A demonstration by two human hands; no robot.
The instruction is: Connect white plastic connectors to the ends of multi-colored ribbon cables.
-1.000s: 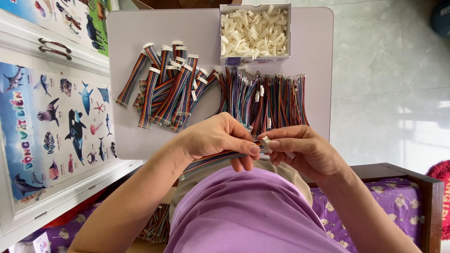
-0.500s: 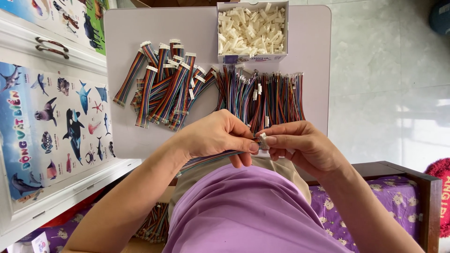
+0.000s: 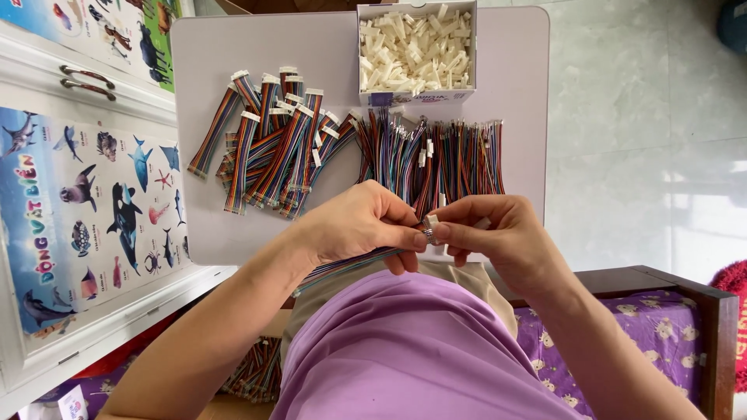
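Note:
My left hand (image 3: 359, 225) pinches the end of a multicoloured ribbon cable (image 3: 342, 267) that trails down and left under my wrist. My right hand (image 3: 492, 231) meets it fingertip to fingertip and holds a small white plastic connector (image 3: 430, 222) against the cable's end. Both hands hover over the near edge of a pale lilac tabletop (image 3: 334, 48). Just beyond my fingers lies a row of loose coloured wire bundles (image 3: 436, 152). To its left sits a heap of ribbon cables with white connectors fitted (image 3: 268, 144).
A cardboard box of white connectors (image 3: 416, 50) stands at the table's far edge. A white cabinet with sea-animal posters (image 3: 85, 210) is on the left. A tiled floor (image 3: 646, 117) lies to the right, and purple patterned bedding in a wooden frame (image 3: 669, 327) at lower right.
Both hands have stayed together at the cable end, with only small finger movements. The view has shifted slightly.

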